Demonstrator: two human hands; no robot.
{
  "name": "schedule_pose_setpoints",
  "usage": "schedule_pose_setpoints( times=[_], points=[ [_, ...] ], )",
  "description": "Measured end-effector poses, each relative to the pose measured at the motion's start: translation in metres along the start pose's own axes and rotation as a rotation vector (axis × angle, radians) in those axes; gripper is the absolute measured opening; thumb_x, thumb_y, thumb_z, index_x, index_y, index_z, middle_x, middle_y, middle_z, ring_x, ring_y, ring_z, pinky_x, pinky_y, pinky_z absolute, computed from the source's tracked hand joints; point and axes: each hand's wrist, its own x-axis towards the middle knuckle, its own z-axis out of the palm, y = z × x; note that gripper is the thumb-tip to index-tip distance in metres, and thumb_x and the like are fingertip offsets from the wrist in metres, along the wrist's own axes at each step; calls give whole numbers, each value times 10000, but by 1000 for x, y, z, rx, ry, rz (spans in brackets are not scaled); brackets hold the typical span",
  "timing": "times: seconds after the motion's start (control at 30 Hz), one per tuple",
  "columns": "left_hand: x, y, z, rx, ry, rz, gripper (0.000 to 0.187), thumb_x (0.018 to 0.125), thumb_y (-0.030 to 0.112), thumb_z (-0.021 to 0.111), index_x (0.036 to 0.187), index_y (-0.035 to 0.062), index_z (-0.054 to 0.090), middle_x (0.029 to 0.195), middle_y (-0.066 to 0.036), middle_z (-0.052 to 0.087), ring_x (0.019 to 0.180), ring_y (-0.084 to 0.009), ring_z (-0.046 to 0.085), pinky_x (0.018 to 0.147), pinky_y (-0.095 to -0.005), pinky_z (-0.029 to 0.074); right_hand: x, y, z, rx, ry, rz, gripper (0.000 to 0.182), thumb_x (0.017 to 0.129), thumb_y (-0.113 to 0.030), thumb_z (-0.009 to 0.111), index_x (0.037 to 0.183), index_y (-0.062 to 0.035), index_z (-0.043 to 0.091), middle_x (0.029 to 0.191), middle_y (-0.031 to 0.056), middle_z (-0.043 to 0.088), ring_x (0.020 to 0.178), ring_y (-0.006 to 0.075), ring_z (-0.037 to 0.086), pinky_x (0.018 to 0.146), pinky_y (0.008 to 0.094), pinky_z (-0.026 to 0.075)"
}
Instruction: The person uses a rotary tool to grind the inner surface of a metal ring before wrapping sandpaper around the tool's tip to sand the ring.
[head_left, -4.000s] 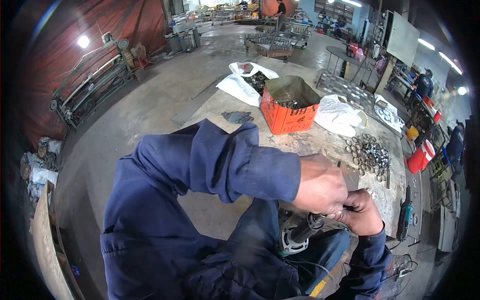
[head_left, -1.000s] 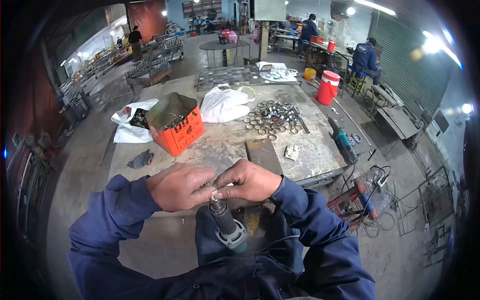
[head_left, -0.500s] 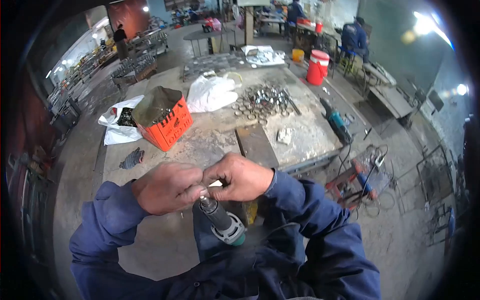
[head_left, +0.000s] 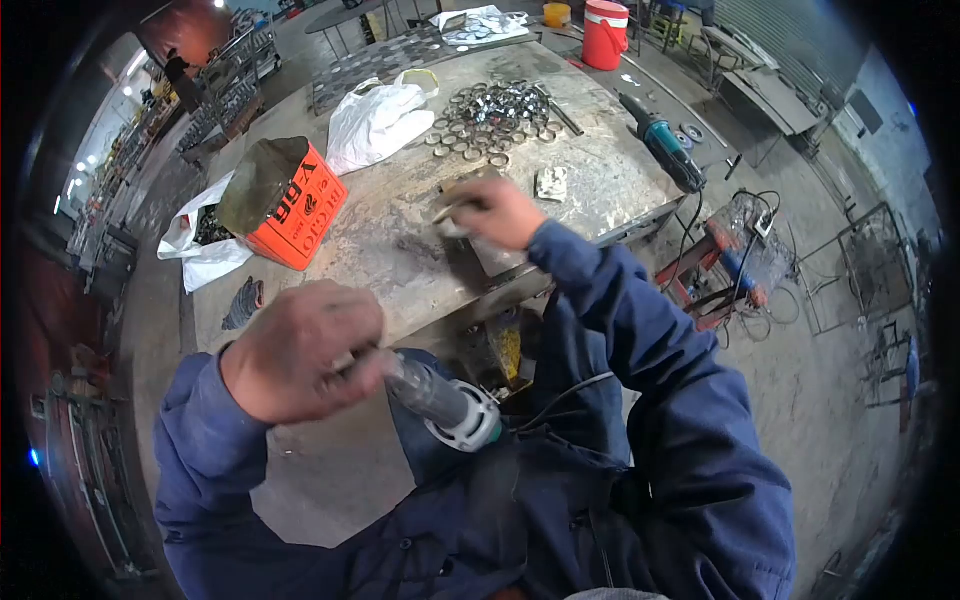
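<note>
My left hand (head_left: 305, 352), blurred by motion, has its fingers curled at the nose of a straight die grinder (head_left: 435, 398). A small pale bit shows between the fingers, too smeared to name. The grinder has a grey nose and a pale slotted collar, and leans tilted against my lap. Over the near part of the table (head_left: 400, 270), my right hand (head_left: 500, 213) is closed in a pinch on something small and light, blurred as well. Below that hand lies a flat dark metal plate (head_left: 492, 258); a pale block (head_left: 551, 184) sits just beyond it.
Many metal rings (head_left: 470, 135) lie heaped on the table, near a white plastic bag (head_left: 380, 120). An orange tin (head_left: 300, 215) stands at left, by a dark glove (head_left: 243, 303). A teal angle grinder (head_left: 665, 145) lies on the right edge; a red cooler (head_left: 604, 35) stands behind.
My hands were together at the grinder's tip and are now apart. The right moved forward over the plate; the left shifted slightly left and down. The view has tilted down.
</note>
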Motion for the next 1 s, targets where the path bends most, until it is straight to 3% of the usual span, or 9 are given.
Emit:
schedule_pose_setpoints(
  times=[0.13, 0.27, 0.33, 0.4, 0.43, 0.5, 0.57, 0.7, 1.0],
  points=[
    [-23, -26, 12, -208, 122, -373, 212, 804, 179, 613, 773, 8, 491, 676, -112, 467, 587, -205, 467, 564, -321, 387, -45, 103, -79, -664, 110, 435, 327, 817, -175, 568, 1142, -182, 602, 807, 152, 660, 732, 317, 638, 656, 386, 510],
    [-24, -63, 38, -194, 301, -553, 219, 821, 181, 612, 762, 18, 479, 654, -99, 410, 591, -185, 401, 564, -316, 369, -76, 183, -142, -1048, -51, 664, 403, 887, -203, 435, 1281, -269, 489, 950, 146, 667, 896, 299, 640, 892, 529, 395],
    [-15, -83, 51, -101, 425, -348, 284, 885, 253, 573, 750, 24, 471, 641, -90, 379, 598, -183, 392, 564, -327, 350, -86, 227, -157, -960, -167, 927, 444, 887, -287, 477, 1329, -292, 440, 1151, 136, 610, 1061, 313, 583, 989, 590, 302],
    [-12, -103, 56, -289, 414, -365, 329, 919, 312, 527, 778, 16, 498, 662, -104, 415, 633, -194, 438, 604, -350, 368, -89, 237, -153, -1092, -95, 837, 541, 805, -382, 611, 1316, -292, 454, 1285, 71, 523, 1199, 280, 470, 949, 589, 316],
    [-10, -101, 53, -287, 388, -390, 330, 927, 307, 515, 789, 7, 498, 680, -112, 431, 658, -194, 448, 629, -351, 379, -67, 172, -129, -1140, 48, 706, 536, 801, -374, 610, 1307, -267, 467, 1256, 51, 542, 1160, 265, 494, 924, 577, 323],
    [-8, -103, 56, -340, 369, -420, 332, 932, 305, 509, 800, 0, 494, 699, -123, 448, 672, -211, 463, 641, -348, 387, -47, 128, -102, -843, 278, 379, 411, 807, -288, 635, 1192, -157, 582, 1090, 62, 644, 952, 239, 614, 876, 411, 430],
    [-4, -104, 55, -400, 329, -429, 326, 956, 314, 478, 825, 17, 500, 698, -26, 393, 670, -120, 401, 628, -289, 370, -28, 69, -61, -119, 230, 267, 300, 819, -197, 646, 1089, -68, 636, 969, 93, 678, 881, 213, 640, 819, 316, 467],
    [-5, -98, 54, -278, 328, -357, 319, 954, 308, 489, 864, 3, 513, 722, -62, 459, 693, -157, 453, 655, -304, 393, -10, -70, 2, 119, -47, 45, 246, 816, -179, 671, 987, -2, 658, 907, 106, 680, 867, 190, 639, 804, 301, 472],
    [-23, -56, 34, -242, 259, -264, 273, 930, 282, 522, 879, 14, 536, 734, -108, 523, 700, -228, 517, 649, -343, 409, 7, -110, 32, 543, -444, 121, 202, 816, -188, 711, 907, -13, 669, 805, 14, 645, 786, 69, 571, 719, 252, 464]
  ],
)
